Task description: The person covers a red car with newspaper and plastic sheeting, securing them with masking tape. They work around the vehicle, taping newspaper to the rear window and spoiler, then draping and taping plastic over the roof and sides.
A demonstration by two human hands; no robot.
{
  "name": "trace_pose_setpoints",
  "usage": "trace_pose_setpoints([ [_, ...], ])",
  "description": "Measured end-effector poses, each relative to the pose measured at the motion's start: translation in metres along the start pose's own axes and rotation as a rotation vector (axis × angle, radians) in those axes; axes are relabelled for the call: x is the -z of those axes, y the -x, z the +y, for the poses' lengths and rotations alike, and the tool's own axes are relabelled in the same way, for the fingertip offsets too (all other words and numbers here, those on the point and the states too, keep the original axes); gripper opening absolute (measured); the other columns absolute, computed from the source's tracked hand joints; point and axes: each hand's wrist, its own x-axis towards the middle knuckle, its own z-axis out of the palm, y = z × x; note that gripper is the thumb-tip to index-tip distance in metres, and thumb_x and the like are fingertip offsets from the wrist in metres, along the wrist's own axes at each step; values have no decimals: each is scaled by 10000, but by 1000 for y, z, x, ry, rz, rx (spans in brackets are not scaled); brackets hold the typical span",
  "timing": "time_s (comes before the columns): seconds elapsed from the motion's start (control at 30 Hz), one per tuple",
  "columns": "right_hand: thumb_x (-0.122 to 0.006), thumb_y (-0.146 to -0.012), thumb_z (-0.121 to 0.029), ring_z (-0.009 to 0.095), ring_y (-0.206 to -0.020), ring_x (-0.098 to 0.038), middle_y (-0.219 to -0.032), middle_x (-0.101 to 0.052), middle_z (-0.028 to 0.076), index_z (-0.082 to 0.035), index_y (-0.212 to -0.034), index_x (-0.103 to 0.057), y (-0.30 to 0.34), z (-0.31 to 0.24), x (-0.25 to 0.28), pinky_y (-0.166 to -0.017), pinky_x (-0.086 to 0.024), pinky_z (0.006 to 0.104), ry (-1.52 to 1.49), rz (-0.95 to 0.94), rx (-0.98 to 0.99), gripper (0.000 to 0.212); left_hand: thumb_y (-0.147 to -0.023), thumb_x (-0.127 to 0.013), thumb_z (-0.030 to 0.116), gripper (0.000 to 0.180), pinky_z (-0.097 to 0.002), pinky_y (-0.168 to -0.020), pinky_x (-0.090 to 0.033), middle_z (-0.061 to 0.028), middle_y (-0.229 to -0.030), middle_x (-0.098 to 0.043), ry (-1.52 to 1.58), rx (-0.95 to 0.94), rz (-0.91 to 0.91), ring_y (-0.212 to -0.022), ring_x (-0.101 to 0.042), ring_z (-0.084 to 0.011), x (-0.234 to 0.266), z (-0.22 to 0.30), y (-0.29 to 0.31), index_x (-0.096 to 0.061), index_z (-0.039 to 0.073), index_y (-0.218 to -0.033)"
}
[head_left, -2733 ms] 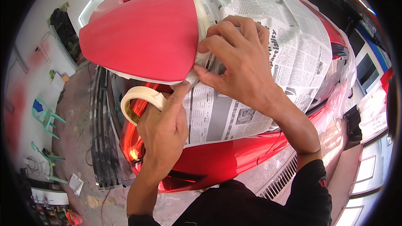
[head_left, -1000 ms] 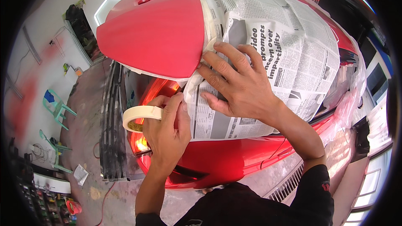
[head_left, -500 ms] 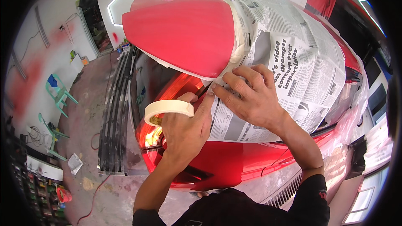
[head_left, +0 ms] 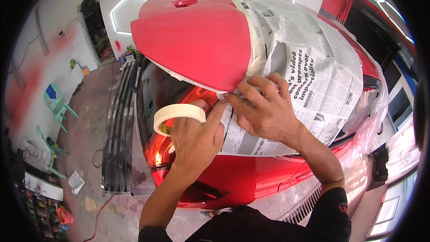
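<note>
From the wearer's head, the left fisheye camera of a side-by-side pair looked down and forward over the black short-sleeved shirt (head_left: 244, 225), with the bare left hand (head_left: 197, 143) and bare right hand (head_left: 269, 110) near, mid-frame, over the glossy red car body (head_left: 257, 175).

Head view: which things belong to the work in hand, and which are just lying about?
In the work:
cream tape roll, carried on the left hand
newspaper, under the right hand
red panel

Lying about:
green chairs
loose paper sheet
</note>
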Motion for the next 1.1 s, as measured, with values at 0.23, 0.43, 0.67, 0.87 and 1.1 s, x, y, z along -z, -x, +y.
trace_pose_setpoints([
  [0.23, -712, -822, -248, 272, -1227, -603, -1252, -670, 64, -77, -1202, -752, -1, 14, 8, -1045, -440, 503, 2, 99, -72, 419, -783, -720, 12, 419, -479, -780, -494, -113, -1011, -631, 87, 87, 49, -920, -618, -332, 0, 0, -3, -792, 115, -1183],
  [0.43, -678, -851, -249, 298, -1247, -606, -1232, -686, 119, -14, -1125, -738, -7, 30, 8, -1040, -434, 528, 18, 116, -90, 365, -805, -704, 27, 386, -512, -777, -495, -114, -989, -646, -90, 24, 30, -923, -632, -350, 1, 7, -7, -782, 117, -1172],
  [0.67, -769, -927, -254, 352, -1209, -615, -1320, -629, 148, -19, -1408, -642, -2, -12, 53, -1047, -463, 496, -879, 184, -226, 550, -955, -539, 15, 713, -419, -783, -517, -208, -1088, -641, 681, 31, 18, -908, -634, -259, 33, 36, 10, -310, -61, -1625],
  [0.87, -801, -966, -95, 328, -1109, -660, -1293, -617, 154, -24, -1375, -693, 25, -7, 92, -907, -559, 403, -1330, 180, -295, 429, -893, -420, 28, 941, -496, -1262, -310, -346, -1595, -383, 819, -18, -81, -1448, -488, -400, 23, 75, -2, 46, -58, -1706],
  [1.1, -769, -955, -72, 304, -1042, -695, -1082, -691, 117, -18, -1112, -730, 69, 21, 136, -850, -578, 406, -766, 444, -317, 170, -1031, -493, 49, 766, -413, -1100, -456, -275, -1425, -556, 1078, -17, -317, -1246, -615, -288, 10, 135, -61, -87, -32, -1676],
])
